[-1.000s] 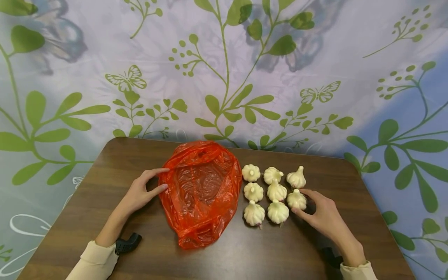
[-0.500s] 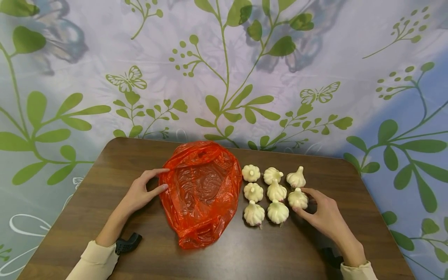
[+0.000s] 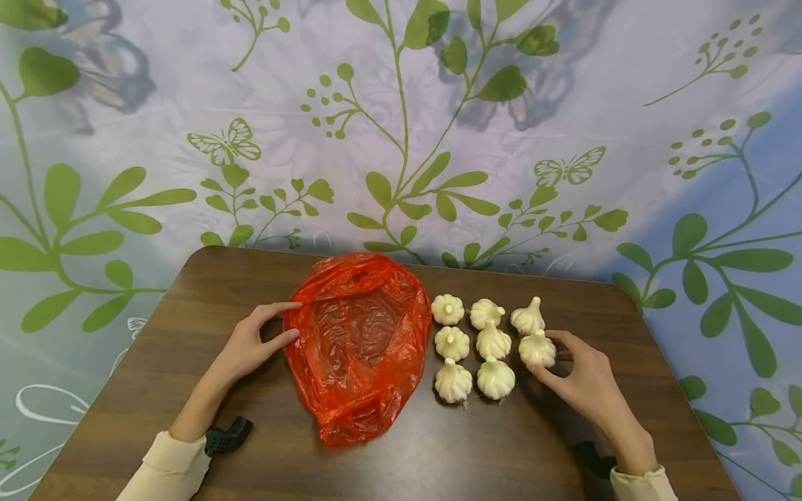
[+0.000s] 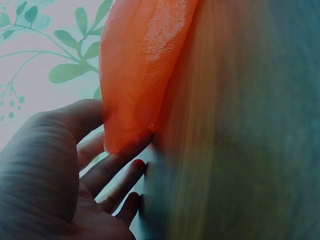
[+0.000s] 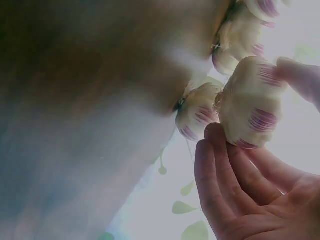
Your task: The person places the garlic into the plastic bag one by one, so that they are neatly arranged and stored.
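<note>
A crinkled red plastic bag [image 3: 360, 334] lies on the wooden table with its mouth facing up. My left hand [image 3: 250, 344] touches the bag's left side with thumb and index finger spread apart; the left wrist view has the fingers [image 4: 117, 162] right at the hanging plastic. In the right hand [image 3: 585, 379], a garlic bulb [image 3: 537, 349] is pinched between thumb and fingertips. The right wrist view shows this bulb's purple-streaked side, with the thumb [image 5: 300, 80] on one side and the fingers on the other. Another garlic bulb [image 3: 528, 317] lies just behind it.
Several more garlic bulbs stand in rows between the bag and my right hand, such as a front garlic bulb [image 3: 496, 379] and one beside the bag [image 3: 447, 309]. A patterned cloth [image 3: 401, 125] hangs behind the table [image 3: 438, 459].
My right hand has shifted slightly right with the garlic bulb, which now tips differently and sits a little higher. The left hand and the bag stay put.
</note>
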Tool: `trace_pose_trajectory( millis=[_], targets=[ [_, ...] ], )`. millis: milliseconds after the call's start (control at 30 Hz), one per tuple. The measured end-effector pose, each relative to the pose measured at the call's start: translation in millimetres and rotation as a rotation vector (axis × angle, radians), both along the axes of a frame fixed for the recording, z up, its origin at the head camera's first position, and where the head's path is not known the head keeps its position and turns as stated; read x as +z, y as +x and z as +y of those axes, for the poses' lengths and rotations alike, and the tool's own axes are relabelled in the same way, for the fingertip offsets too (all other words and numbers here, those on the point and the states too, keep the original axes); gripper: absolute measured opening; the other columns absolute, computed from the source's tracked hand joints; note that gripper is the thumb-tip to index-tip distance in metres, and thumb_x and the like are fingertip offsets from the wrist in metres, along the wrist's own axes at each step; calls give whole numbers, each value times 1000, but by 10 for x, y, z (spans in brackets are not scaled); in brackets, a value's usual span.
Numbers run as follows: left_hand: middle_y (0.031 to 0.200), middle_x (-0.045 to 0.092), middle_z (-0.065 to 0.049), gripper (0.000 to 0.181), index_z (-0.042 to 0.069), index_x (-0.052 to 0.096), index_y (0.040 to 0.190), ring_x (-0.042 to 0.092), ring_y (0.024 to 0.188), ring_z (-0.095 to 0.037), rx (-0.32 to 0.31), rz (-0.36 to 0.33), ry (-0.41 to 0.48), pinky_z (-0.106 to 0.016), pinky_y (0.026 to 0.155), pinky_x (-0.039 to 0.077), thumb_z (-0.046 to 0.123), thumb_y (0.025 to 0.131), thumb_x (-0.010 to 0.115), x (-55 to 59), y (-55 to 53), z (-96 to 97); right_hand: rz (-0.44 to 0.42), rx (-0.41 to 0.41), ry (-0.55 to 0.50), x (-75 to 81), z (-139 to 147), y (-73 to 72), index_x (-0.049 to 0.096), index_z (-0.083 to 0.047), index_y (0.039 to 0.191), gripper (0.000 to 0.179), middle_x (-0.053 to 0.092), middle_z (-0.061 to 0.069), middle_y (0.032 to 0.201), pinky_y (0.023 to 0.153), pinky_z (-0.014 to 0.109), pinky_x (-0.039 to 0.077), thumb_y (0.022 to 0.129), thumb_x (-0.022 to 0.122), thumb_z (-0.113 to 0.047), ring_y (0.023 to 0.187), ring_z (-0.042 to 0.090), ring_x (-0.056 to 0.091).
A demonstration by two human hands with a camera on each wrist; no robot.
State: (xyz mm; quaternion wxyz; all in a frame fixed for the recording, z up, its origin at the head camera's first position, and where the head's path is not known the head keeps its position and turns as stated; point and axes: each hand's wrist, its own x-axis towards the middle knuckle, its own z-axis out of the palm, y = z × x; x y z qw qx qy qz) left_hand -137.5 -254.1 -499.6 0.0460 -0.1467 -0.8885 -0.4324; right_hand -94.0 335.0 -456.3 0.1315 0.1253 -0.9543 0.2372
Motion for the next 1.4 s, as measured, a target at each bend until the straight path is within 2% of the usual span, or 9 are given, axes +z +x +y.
trace_pose_trajectory(
  millis=[267,633,1000,1100,1267,1400],
  targets=[
    [131,66,-5,50,22,65,144,54,127,-27,-1,-12,9,-61,109,39,28,96,80,3,0,-11,15,1,-17,73,-20,-18,66,0,128,60,75,22,108,73,63,58,80,94,-24,83,40,78],
    [131,67,-4,49,22,66,143,54,127,-25,2,-1,5,-60,109,39,28,96,80,-16,-11,-13,5,-20,-49,172,-98,-14,65,-1,131,60,74,23,112,76,63,59,83,91,-27,87,41,77],
    [128,68,-4,48,21,67,142,54,124,-22,6,8,0,-58,107,40,26,96,80,-17,-6,-9,45,1,-57,328,-279,-106,64,-1,134,60,73,21,117,78,63,57,85,89,-25,91,41,77],
    [127,68,-4,48,21,67,142,54,124,-22,5,7,2,-58,107,40,26,96,80,-12,-4,-9,73,12,-62,366,-337,-141,65,-1,132,60,74,19,118,78,60,58,84,91,-24,91,39,78],
    [127,68,-3,48,22,67,142,54,122,-21,8,6,-3,-57,107,40,26,96,80,-10,-5,-9,119,41,-71,417,-448,-210,67,-2,130,58,75,14,116,77,45,60,81,93,-21,95,30,76],
    [128,68,-2,47,22,67,142,55,122,-21,11,12,-16,-55,106,40,26,97,79,-16,-7,-9,113,51,-78,447,-536,-248,68,-3,130,56,75,12,114,77,46,61,83,91,-21,100,28,72]
  ],
)
